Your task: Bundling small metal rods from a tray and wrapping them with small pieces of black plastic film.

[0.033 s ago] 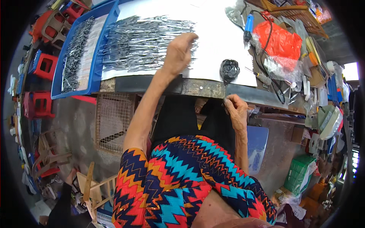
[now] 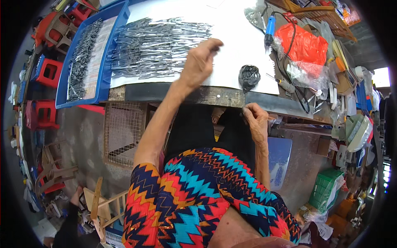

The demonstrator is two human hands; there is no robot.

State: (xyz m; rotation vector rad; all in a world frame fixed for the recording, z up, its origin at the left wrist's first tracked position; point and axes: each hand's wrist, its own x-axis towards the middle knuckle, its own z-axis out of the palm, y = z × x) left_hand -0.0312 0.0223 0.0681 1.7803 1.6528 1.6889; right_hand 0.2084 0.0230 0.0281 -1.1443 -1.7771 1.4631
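Note:
Many thin, dark, shiny metal strips (image 2: 153,47) lie side by side in dense rows on a white sheet (image 2: 231,45). Over their right end is my left hand (image 2: 197,66), its fingers curled together; whatever they may pinch is too small to make out. My right hand (image 2: 258,120) is low at the table's front edge, thumb and fingers pressed together, and I cannot see what is between them. A crumpled black plastic bag (image 2: 249,76) sits on the sheet just beyond my right hand.
A blue tray (image 2: 108,62) with a heap of similar dark pieces stands left of the rows. To the right are a blue-handled corded tool (image 2: 270,27), a red plastic bag (image 2: 304,45) and loose clutter. Red stools (image 2: 51,71) stand at the far left, and another person's leg (image 2: 74,206) shows lower left.
My left hand has shifted a little to the right and slightly toward me, its fingertips now past the end of the rows. My right hand has hardly moved.

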